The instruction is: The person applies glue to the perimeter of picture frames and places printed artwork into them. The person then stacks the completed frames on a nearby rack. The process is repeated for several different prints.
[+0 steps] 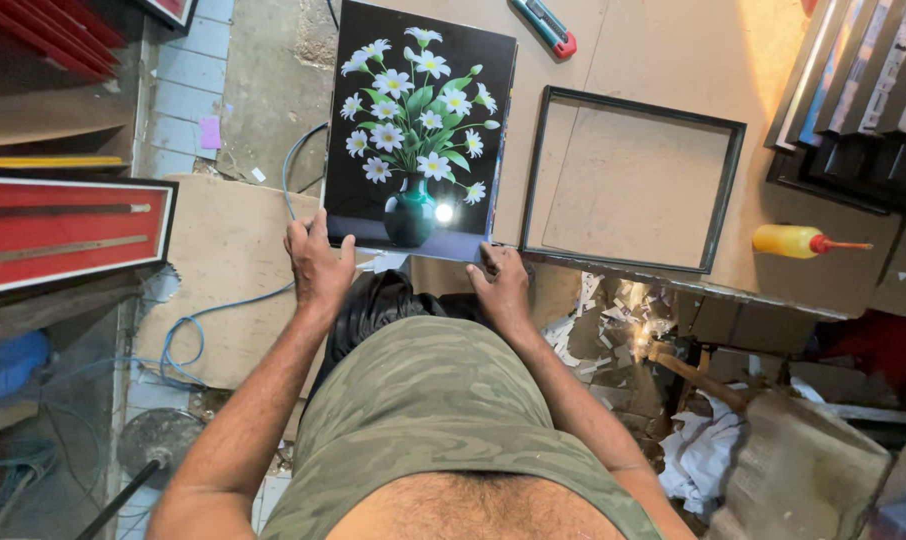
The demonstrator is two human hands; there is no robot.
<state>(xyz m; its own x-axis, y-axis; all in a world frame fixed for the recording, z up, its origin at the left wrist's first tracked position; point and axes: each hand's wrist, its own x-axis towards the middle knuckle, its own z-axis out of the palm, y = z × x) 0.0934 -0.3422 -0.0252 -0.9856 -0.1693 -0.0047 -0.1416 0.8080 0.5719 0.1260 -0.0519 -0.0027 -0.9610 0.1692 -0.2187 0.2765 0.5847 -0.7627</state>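
Observation:
A glossy picture (418, 130) of white flowers in a dark green vase on a black ground hangs partly over the near edge of a brown workbench (663, 50). My left hand (316, 262) grips its lower left corner. My right hand (501, 283) holds its lower right corner, fingers on the bottom edge. A glare spot shines near the vase. To the right of the picture an empty black square frame (725, 190) lies flat on the bench.
A yellow squeeze bottle (793, 240) with a red nozzle lies right of the frame. A teal and red utility knife (545, 25) lies at the top. Dark frames (863, 90) are stacked at the far right. A red framed panel (63, 230) stands left. Paper scraps (613, 310) and a blue cable (188, 340) are on the floor.

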